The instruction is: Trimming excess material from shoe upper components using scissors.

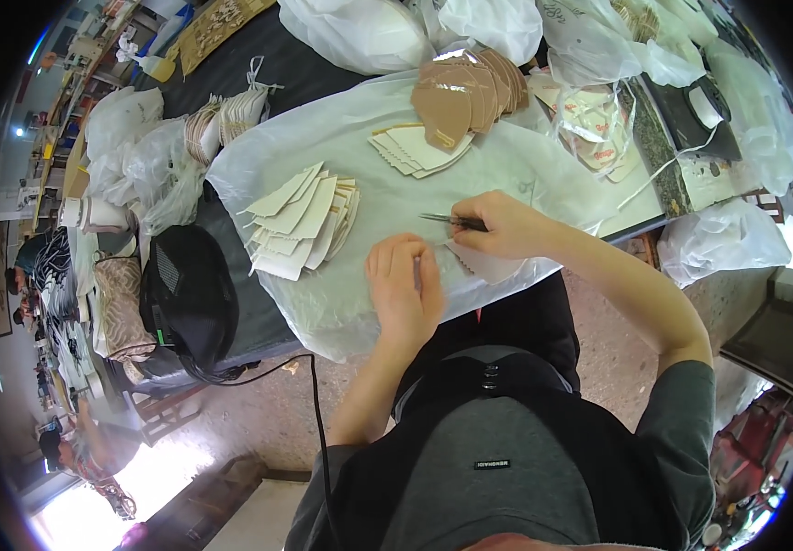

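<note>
My right hand [503, 226] is closed around a small dark-handled tool with a thin metal tip [435, 218], which points left. Just below it, a pale flat piece with a zigzag edge [491, 265] lies at the sheet's near side, partly hidden by that hand. My left hand [404, 286] is beside it with curled fingers; what they hold, if anything, is hidden. Left of my hands, white pieces with zigzag edges [300, 223] are fanned out in a pile. Further away lie more white pieces [419, 151], partly overlapped by a fan of brown pieces [460, 95].
A translucent plastic sheet [387, 207] covers the dark table. White plastic bags [359, 32] line the far side, near a bag of printed pieces [594, 124]. At left stand a black bag [190, 292] and tied bundles [231, 118]. A black cable [315, 395] hangs near my left arm.
</note>
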`<state>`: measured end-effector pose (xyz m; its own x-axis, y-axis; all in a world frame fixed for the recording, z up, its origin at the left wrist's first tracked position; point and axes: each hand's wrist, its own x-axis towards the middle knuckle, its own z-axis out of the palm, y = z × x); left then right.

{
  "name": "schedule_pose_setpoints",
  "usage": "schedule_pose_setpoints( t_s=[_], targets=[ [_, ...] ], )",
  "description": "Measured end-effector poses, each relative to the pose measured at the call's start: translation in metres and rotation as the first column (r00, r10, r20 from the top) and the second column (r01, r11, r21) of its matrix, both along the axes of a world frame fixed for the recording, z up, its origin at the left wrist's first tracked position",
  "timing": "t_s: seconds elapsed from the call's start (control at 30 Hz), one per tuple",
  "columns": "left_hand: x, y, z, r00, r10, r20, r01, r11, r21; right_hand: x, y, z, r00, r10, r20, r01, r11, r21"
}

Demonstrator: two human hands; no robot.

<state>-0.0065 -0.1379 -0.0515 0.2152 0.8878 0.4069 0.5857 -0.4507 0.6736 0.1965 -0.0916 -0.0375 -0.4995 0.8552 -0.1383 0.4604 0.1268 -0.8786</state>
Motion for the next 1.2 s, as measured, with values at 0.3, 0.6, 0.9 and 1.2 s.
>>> schedule_pose_setpoints(
  t_s=[0.3,0.6,0.9,1.2],
  targets=[
    [-0.004,-0.013,-0.001,0.986,-0.104,-0.127,0.128,0.972,0.199,-0.007,0.005,0.022,0.995,-0.002,0.101,0.030,0.963,-0.270],
    [0.002,-0.013,-0.006,0.939,-0.126,-0.320,0.204,0.953,0.222,0.003,0.005,0.020,0.987,-0.004,0.163,-0.003,0.999,0.038],
    [0.015,-0.020,-0.003,0.936,-0.043,-0.350,0.121,0.972,0.203,0.037,-0.006,0.016,0.972,-0.135,0.193,0.161,0.979,-0.124],
    [-0.011,-0.002,0.022,0.916,-0.138,-0.376,0.180,0.980,0.079,-0.005,-0.030,0.030,0.959,-0.276,0.071,0.282,0.887,-0.365]
  ],
)
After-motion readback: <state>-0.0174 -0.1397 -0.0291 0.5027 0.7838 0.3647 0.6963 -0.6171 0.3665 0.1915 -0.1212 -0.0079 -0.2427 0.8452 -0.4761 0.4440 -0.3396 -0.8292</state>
